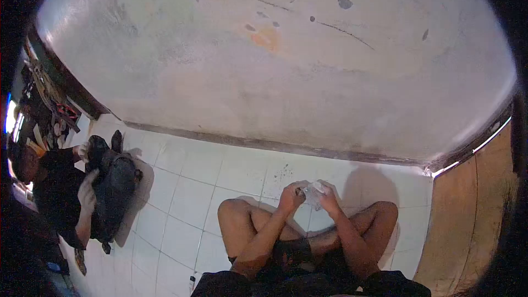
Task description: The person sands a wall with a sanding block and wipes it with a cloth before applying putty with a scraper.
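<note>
My left hand (pixel 291 197) and my right hand (pixel 329 198) meet in front of my crossed legs, a little above the tiled floor. Between them is a crumpled, whitish see-through piece (pixel 313 189) that looks like thin plastic. The fingers of my right hand close on its right side. My left hand is curled at its left side, with a small dark spot showing near the thumb; I cannot tell what that spot is. Dark specks (pixel 284 172) lie scattered on the tiles just beyond my hands.
At the left, another person (pixel 60 187) in dark clothes sits on the floor, hands near a large dark bag-like bundle (pixel 114 187). A stained wall (pixel 275 88) rises ahead. Wooden boards (pixel 462 214) stand at the right. A small bottle (pixel 192 281) is by my left leg.
</note>
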A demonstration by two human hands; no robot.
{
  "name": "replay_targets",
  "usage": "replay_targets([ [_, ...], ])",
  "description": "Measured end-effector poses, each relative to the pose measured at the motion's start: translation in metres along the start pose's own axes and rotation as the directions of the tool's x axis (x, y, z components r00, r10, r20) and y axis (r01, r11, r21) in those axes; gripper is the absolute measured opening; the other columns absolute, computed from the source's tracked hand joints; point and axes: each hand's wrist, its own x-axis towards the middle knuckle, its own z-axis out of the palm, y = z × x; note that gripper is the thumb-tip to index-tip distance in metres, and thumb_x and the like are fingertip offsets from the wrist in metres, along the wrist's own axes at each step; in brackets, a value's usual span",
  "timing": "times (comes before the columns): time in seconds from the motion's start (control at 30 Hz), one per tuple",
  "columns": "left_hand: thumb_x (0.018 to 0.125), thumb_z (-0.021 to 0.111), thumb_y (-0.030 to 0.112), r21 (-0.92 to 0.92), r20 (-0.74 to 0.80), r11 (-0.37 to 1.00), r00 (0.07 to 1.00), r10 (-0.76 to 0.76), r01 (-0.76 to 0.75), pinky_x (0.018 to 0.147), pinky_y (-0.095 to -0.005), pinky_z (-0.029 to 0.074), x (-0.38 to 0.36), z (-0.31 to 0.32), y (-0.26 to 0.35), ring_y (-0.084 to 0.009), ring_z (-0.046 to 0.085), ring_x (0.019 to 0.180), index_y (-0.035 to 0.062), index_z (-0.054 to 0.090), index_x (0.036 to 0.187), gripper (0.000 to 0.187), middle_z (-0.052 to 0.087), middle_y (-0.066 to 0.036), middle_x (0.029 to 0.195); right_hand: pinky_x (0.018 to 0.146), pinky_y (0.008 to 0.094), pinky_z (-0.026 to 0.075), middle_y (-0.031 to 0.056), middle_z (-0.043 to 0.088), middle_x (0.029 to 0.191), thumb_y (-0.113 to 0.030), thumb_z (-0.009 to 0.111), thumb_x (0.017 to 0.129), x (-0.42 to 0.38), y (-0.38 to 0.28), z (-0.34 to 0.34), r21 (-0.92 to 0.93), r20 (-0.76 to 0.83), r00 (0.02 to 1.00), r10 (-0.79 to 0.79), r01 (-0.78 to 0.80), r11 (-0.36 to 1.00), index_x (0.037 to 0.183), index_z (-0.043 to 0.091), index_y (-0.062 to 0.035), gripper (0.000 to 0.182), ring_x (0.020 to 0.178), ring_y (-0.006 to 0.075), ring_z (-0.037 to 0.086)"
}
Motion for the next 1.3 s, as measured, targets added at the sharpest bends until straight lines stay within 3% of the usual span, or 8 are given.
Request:
replay_targets([
  [0.23, 0.066, 0.064, 0.005, -0.042, -0.095, 0.996, 0.992, -0.082, 0.078, 0.072, -0.0345, 0.05, -0.002, -0.005, 0.015, -0.0254, 0.063, 0.077, 0.0064, 0.06, 0.106, 0.04, 0.066, -0.013, 0.086, 0.066, 0.0262, 0.047, 0.0043, 0.062, 0.093, -0.007, 0.058, 0.085, 0.008, 0.042, 0.008, -0.039, -0.062, 0.997, -0.044, 0.042, 0.998, 0.108, 0.06, -0.0008, 0.023, 0.077, 0.0105, 0.057],
  [0.37, 0.067, 0.064, 0.01, 0.089, -0.037, 0.973, 0.977, -0.211, 0.214, 0.073, -0.0387, 0.05, -0.005, -0.011, 0.028, -0.0306, 0.064, 0.08, 0.0074, 0.06, 0.104, 0.037, 0.066, -0.014, 0.087, 0.061, 0.0253, 0.047, 0.0047, 0.062, 0.091, -0.008, 0.059, 0.086, 0.013, 0.047, 0.003, -0.15, 0.063, 0.992, -0.106, 0.114, 0.982, 0.107, 0.061, -0.0021, 0.022, 0.074, 0.0095, 0.056],
  [0.57, 0.068, 0.062, 0.013, 0.192, -0.116, 0.962, 0.977, -0.177, 0.196, 0.071, -0.0426, 0.05, -0.009, -0.008, 0.031, -0.0356, 0.064, 0.082, 0.0066, 0.058, 0.099, 0.032, 0.066, -0.016, 0.086, 0.075, 0.0284, 0.047, 0.0059, 0.064, 0.09, -0.014, 0.06, 0.087, 0.0, 0.011, 0.005, -0.133, 0.063, 0.983, -0.172, 0.179, 0.975, 0.106, 0.061, -0.0011, 0.023, 0.082, 0.0131, 0.058],
  [0.97, 0.066, 0.069, 0.014, 0.081, -0.149, 0.994, 0.987, -0.059, 0.071, 0.064, -0.0408, 0.05, -0.012, -0.004, 0.013, -0.0346, 0.064, 0.072, 0.0084, 0.057, 0.103, 0.039, 0.064, -0.014, 0.077, 0.085, 0.0274, 0.045, 0.0084, 0.063, 0.104, -0.014, 0.065, 0.085, 0.012, 0.074, 0.003, -0.15, 0.07, 0.963, -0.262, 0.27, 0.951, 0.115, 0.056, 0.0037, 0.036, 0.094, 0.0147, 0.057],
  [1.03, 0.065, 0.072, 0.016, 0.08, -0.14, 0.996, 0.99, -0.023, 0.034, 0.063, -0.0408, 0.05, -0.012, -0.003, 0.007, -0.0346, 0.064, 0.072, 0.0096, 0.056, 0.105, 0.044, 0.064, -0.014, 0.076, 0.087, 0.0277, 0.044, 0.0103, 0.064, 0.106, -0.014, 0.067, 0.083, -0.005, 0.018, 0.001, -0.215, 0.087, 0.974, -0.209, 0.223, 0.951, 0.116, 0.054, 0.0057, 0.041, 0.095, 0.0158, 0.058],
  [1.13, 0.064, 0.074, 0.017, 0.123, -0.178, 0.991, 0.984, -0.024, 0.046, 0.062, -0.0412, 0.05, -0.013, -0.005, 0.015, -0.0345, 0.064, 0.071, 0.0107, 0.054, 0.107, 0.047, 0.063, -0.013, 0.076, 0.088, 0.0287, 0.044, 0.0134, 0.063, 0.108, -0.017, 0.069, 0.081, -0.007, 0.027, 0.004, -0.25, 0.008, 0.924, -0.383, 0.372, 0.894, 0.117, 0.054, 0.0079, 0.045, 0.096, 0.0165, 0.058],
  [1.23, 0.068, 0.072, 0.016, 0.01, -0.194, 0.998, 0.98, -0.054, 0.057, 0.063, -0.0427, 0.05, -0.012, -0.005, 0.021, -0.0347, 0.064, 0.072, 0.0119, 0.052, 0.108, 0.045, 0.064, -0.014, 0.077, 0.09, 0.0301, 0.043, 0.0152, 0.062, 0.111, -0.016, 0.069, 0.082, -0.007, 0.0, -0.006, -0.097, 0.131, 0.97, -0.203, 0.216, 0.971, 0.115, 0.056, 0.0081, 0.043, 0.1, 0.0182, 0.057],
  [1.3, 0.07, 0.07, 0.016, -0.012, -0.205, 1.0, 0.978, -0.023, 0.021, 0.063, -0.0431, 0.05, -0.011, -0.005, 0.022, -0.0349, 0.064, 0.072, 0.0119, 0.051, 0.108, 0.043, 0.064, -0.014, 0.077, 0.09, 0.0305, 0.044, 0.0144, 0.062, 0.112, -0.013, 0.066, 0.083, -0.013, 0.004, -0.001, -0.286, 0.009, 0.941, -0.339, 0.327, 0.901, 0.113, 0.057, 0.0076, 0.037, 0.101, 0.0183, 0.057],
])
